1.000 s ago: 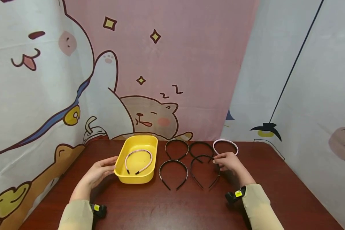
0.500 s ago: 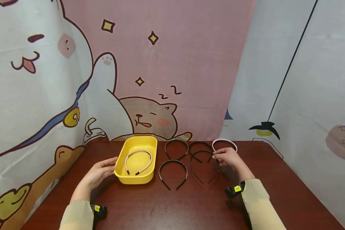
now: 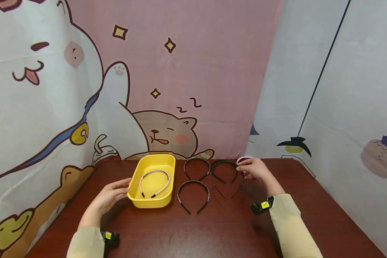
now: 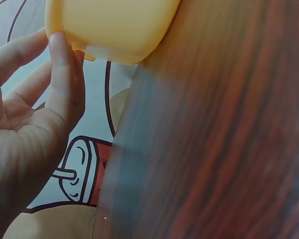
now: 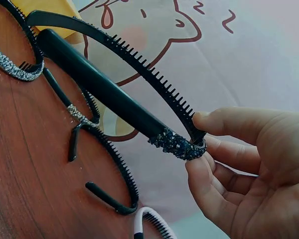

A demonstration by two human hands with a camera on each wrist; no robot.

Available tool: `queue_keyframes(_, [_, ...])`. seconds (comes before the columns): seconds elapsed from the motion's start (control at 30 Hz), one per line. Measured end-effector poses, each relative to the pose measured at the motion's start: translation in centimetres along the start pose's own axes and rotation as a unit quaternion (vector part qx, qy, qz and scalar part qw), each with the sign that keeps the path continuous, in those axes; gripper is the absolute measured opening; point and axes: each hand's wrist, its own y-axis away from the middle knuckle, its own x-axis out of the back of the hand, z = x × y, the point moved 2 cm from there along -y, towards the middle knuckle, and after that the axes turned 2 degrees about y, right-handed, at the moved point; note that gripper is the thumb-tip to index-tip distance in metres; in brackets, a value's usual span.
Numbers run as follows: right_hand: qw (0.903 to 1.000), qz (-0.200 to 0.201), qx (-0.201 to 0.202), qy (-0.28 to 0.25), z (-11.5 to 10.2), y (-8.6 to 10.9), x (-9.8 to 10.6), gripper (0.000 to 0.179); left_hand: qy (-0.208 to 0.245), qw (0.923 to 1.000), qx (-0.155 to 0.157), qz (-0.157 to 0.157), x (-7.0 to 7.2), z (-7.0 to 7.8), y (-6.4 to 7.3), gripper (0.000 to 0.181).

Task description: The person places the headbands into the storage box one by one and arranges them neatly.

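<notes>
The right hand (image 3: 255, 169) pinches a black bead-studded headband (image 5: 104, 92) between fingers and thumb, above the bench (image 3: 187, 240). The left hand (image 3: 109, 194), fingers loosely spread, touches the yellow tray (image 3: 149, 203), where a pink headband (image 3: 154, 171) lies.

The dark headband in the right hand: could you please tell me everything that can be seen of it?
The dark headband is an open-ended arch, plastic by its look, with a smooth black outer arm, fine comb-like teeth along the inner side, and a stretch of dark, glittering bits near the grip. The right hand pinches one side between thumb and fingers, holding it above the table, its ends toward the person. In the head view it overlaps another black headband.
</notes>
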Motion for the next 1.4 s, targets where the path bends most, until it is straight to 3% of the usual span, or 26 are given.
queue_keyframes(0.37, [1.0, 0.005, 0.008, 0.0, -1.2, 0.2, -0.3, 0.034, 0.001, 1.0, -0.002, -0.004, 0.1, 0.0, 0.1, 0.061])
queue_keyframes(0.53, [0.9996, -0.004, 0.01, 0.025, -1.8, 0.3, -0.9, 0.036, 0.001, 1.0, 0.002, -0.006, 0.1, 0.0, 0.2, 0.062])
queue_keyframes(1.07, [0.9991, -0.024, 0.027, 0.023, -2.4, -1.0, -2.9, 0.034, -0.006, 1.0, -0.001, -0.008, 0.1, -0.2, -0.1, 0.061])
queue_keyframes(1.4, [0.9985, -0.022, 0.048, 0.015, -4.2, -1.5, -4.8, 0.031, 0.0, 1.0, -0.003, -0.005, 0.0, -0.1, 0.0, 0.062])
